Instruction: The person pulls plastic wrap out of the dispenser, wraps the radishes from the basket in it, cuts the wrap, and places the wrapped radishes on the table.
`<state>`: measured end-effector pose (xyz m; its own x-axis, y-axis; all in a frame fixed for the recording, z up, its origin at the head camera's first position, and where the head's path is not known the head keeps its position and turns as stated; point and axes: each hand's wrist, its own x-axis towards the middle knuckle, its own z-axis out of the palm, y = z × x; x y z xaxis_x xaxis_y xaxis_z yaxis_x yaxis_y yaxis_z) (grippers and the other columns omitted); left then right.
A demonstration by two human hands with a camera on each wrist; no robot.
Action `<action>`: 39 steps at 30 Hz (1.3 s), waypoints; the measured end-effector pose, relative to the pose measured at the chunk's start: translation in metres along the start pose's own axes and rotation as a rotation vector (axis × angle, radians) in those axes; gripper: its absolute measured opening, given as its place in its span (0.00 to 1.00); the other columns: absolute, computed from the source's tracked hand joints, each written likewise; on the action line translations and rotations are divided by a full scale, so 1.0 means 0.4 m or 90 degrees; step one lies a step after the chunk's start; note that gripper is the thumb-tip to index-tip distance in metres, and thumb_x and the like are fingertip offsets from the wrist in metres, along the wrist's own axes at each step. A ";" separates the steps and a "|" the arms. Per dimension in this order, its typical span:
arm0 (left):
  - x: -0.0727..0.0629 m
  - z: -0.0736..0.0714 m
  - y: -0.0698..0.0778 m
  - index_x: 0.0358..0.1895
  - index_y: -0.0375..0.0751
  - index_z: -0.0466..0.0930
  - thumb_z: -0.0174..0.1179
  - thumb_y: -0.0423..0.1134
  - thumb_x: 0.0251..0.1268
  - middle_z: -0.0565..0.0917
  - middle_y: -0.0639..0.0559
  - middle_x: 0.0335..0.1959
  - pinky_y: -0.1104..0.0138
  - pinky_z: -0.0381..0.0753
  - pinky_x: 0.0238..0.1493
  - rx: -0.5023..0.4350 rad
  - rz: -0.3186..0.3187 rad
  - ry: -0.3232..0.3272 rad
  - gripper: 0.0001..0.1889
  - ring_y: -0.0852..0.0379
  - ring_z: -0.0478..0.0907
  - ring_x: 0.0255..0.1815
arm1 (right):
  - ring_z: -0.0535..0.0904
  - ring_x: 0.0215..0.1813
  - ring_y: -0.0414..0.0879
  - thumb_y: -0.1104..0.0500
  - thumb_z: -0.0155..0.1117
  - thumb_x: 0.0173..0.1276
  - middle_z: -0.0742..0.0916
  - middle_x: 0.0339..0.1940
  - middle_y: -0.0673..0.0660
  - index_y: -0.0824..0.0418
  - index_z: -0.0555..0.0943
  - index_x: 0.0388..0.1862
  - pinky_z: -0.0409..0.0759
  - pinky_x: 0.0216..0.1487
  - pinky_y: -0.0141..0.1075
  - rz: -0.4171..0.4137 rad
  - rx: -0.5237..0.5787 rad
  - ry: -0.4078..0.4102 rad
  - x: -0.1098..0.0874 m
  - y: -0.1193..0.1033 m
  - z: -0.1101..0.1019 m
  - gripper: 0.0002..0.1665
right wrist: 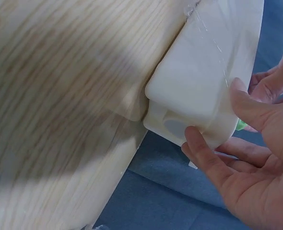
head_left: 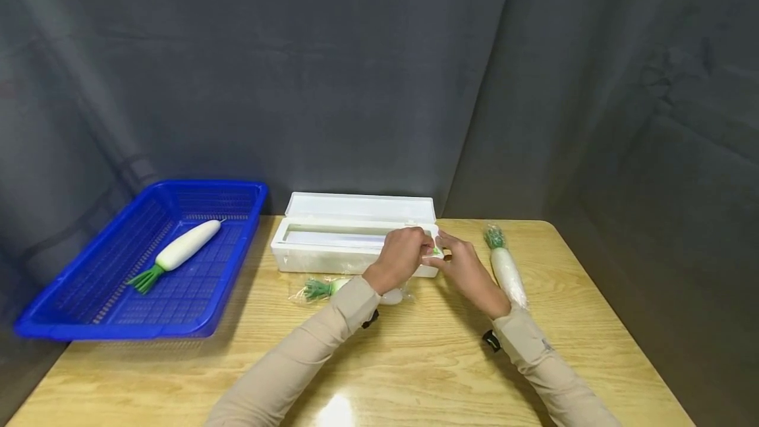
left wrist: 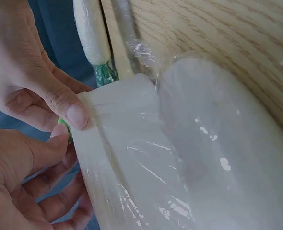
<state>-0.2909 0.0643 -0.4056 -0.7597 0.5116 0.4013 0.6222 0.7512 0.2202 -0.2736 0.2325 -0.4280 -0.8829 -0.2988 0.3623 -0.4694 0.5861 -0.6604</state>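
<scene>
A white cling film dispenser box (head_left: pixel 332 261) with its lid raised stands at the table's back. At its right end my left hand (head_left: pixel 398 257) pinches a small green slider (left wrist: pixel 64 125) between thumb and fingers. My right hand (head_left: pixel 471 275) grips the same end, thumb on the front and a finger on the end face (right wrist: pixel 175 127). Clear film (left wrist: pixel 132 158) hangs down the box front. Just before the box lies a white radish with green stalks (head_left: pixel 319 289), in clear film and partly hidden by my left arm.
On the left a blue basket (head_left: pixel 216 312) holds an unwrapped white radish (head_left: pixel 188 246). Another film-wrapped radish (head_left: pixel 506 272) lies to the right, beside my right wrist. Behind the wooden table (head_left: pixel 415 381) hangs a dark grey curtain (head_left: pixel 356 84).
</scene>
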 end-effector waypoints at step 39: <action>-0.024 -0.011 -0.037 0.37 0.48 0.92 0.67 0.39 0.70 0.87 0.52 0.35 0.55 0.85 0.44 0.134 0.054 -0.002 0.05 0.53 0.87 0.36 | 0.76 0.71 0.66 0.63 0.75 0.65 0.81 0.65 0.75 0.67 0.88 0.48 0.80 0.64 0.53 -0.031 -0.031 0.023 -0.003 -0.007 0.006 0.13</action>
<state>-0.2922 0.0465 -0.4090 -0.7071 0.5773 0.4083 0.6309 0.7759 -0.0046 -0.2711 0.2294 -0.4282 -0.8571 -0.3012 0.4180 -0.5104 0.6071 -0.6090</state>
